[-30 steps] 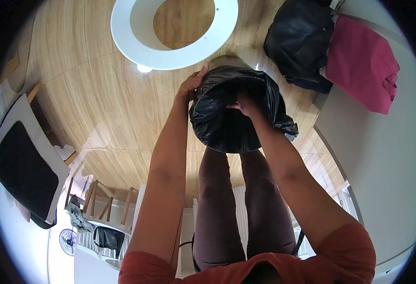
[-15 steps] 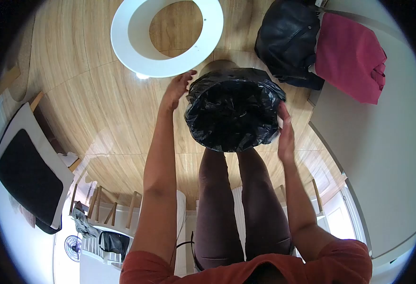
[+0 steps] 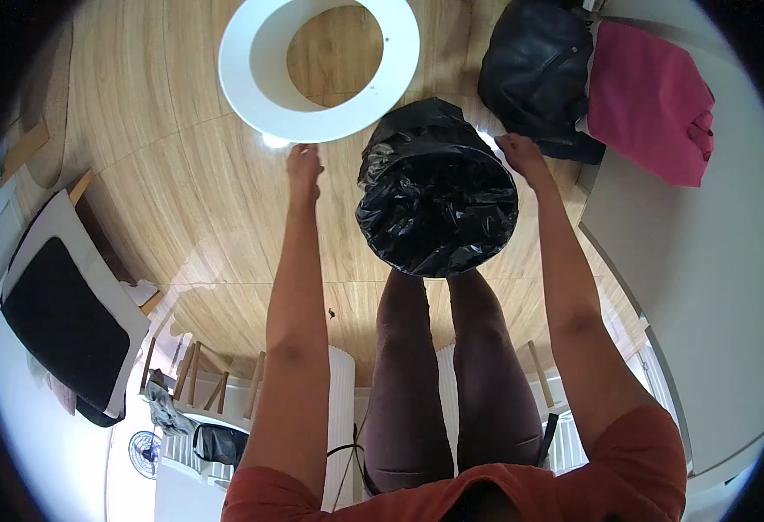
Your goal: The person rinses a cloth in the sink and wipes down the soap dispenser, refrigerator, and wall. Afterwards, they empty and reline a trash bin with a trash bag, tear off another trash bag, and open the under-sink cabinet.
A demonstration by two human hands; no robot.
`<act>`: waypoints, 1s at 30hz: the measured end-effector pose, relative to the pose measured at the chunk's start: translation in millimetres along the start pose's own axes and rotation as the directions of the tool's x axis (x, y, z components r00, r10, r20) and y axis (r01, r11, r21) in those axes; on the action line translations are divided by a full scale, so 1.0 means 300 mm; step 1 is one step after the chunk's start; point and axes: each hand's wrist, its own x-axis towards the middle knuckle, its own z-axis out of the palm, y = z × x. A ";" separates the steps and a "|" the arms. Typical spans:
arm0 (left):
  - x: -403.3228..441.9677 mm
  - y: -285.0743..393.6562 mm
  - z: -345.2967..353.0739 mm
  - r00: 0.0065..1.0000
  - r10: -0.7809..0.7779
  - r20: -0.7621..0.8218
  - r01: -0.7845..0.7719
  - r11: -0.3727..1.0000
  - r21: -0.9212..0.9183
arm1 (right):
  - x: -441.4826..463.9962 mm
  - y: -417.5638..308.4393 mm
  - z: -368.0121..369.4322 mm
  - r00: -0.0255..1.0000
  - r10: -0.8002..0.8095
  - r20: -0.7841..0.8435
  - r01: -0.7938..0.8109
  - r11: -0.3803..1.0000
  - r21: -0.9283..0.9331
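Note:
A black plastic bin bag is spread over a round bin in front of my legs, its mouth open towards me and its edge folded down outside the rim. The bin itself is almost wholly covered. My left hand is closed, away from the bag on its left, just below the edge of a large white ring-shaped piece. No object shows in its curled fingers. Beside the bag's upper right edge, my right hand has its fingers pinched together. Whether they hold a bit of the bag cannot be made out.
At the upper right a black leather-like bag lies against a magenta cloth item, alongside a pale cabinet. To the left is a chair with a black pad. A small dark object is on the wood-look floor.
Both hands have come away from the bag's sides, the left closing and the right moving up. The bag now sits tighter round the rim, and its mouth looks rounder and smoother.

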 end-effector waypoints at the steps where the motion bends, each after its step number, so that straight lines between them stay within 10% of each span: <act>1: -0.005 0.002 -0.041 0.999 0.035 -0.037 -0.040 0.988 -0.147 | -0.042 -0.035 -0.058 0.995 -0.043 -0.090 0.037 0.997 -0.066; 4: -0.027 0.067 -0.125 0.994 -0.015 -0.108 -0.025 0.934 -0.356 | -0.092 -0.231 -0.216 0.943 -0.117 -0.312 0.189 0.960 0.209; 6: -0.142 0.192 -0.134 0.983 0.070 -0.170 -0.174 0.660 -0.731 | -0.086 -0.417 -0.238 0.949 -0.020 -0.315 0.235 0.713 0.661; 8: -0.215 0.313 -0.112 0.978 0.191 -0.089 -0.206 0.775 -0.598 | -0.078 -0.604 -0.249 0.984 -0.115 -0.134 0.175 0.537 0.825; 13: -0.211 0.375 -0.096 0.912 0.410 -0.015 -0.396 0.871 -0.292 | 0.008 -0.813 -0.252 0.994 -0.110 -0.028 0.105 0.801 0.589; 20: -0.788 0.525 -0.286 0.643 0.763 -0.072 -0.727 0.578 -0.371 | -0.580 -0.640 -0.644 0.971 0.057 -0.232 0.162 0.559 0.813; 21: -0.857 0.491 -0.314 0.682 0.729 -0.057 -0.703 0.632 -0.327 | -0.725 -0.597 -0.718 0.901 0.239 -0.361 0.015 0.816 0.578; 22: -0.925 0.468 -0.349 0.712 0.701 -0.041 -0.681 0.676 -0.281 | -0.978 -0.532 -0.852 0.950 0.170 -0.264 0.137 0.531 0.836; 26: -0.905 0.390 -0.378 0.894 0.443 0.070 -0.409 0.870 -0.276 | -1.332 -0.362 -0.965 0.899 0.342 -0.274 -0.109 0.781 0.615; 30: -0.818 0.333 -0.309 0.935 0.303 0.184 -0.267 0.943 -0.198 | -1.346 -0.259 -0.760 0.917 0.320 -0.237 -0.088 0.745 0.662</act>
